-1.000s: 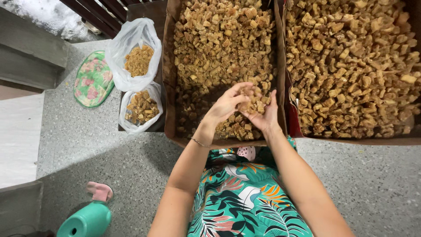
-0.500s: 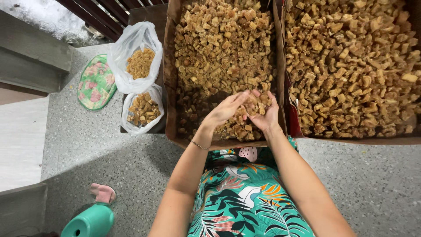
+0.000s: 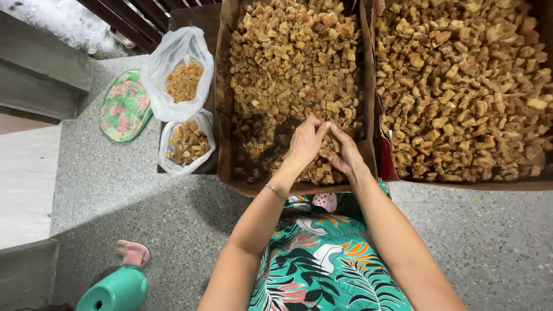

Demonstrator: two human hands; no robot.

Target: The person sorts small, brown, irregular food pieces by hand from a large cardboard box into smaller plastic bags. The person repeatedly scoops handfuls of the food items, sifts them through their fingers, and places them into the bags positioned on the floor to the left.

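Both hands meet over the near part of a cardboard tray [image 3: 223, 144] filled with small brown fried chunks [image 3: 294, 63]. My left hand [image 3: 307, 141], a thin bracelet on its wrist, reaches in with its fingers curled onto the chunks. My right hand [image 3: 344, 154] lies right beside it, fingers touching the left hand's fingertips and pinching at the pieces between them. Whether either hand holds a chunk is hidden by the fingers. The tray's near left part shows a dark bare bottom.
A second, larger tray [image 3: 461, 185] of the same chunks sits to the right. Two clear plastic bags [image 3: 173, 63] [image 3: 187, 144] with chunks stand left of the trays, beside a floral round mat [image 3: 124, 106]. A green plastic container [image 3: 115, 291] and a pink slipper [image 3: 132, 252] lie on the speckled floor.
Both hands have dropped slightly lower into the near part of the tray and closed together over the chunks.
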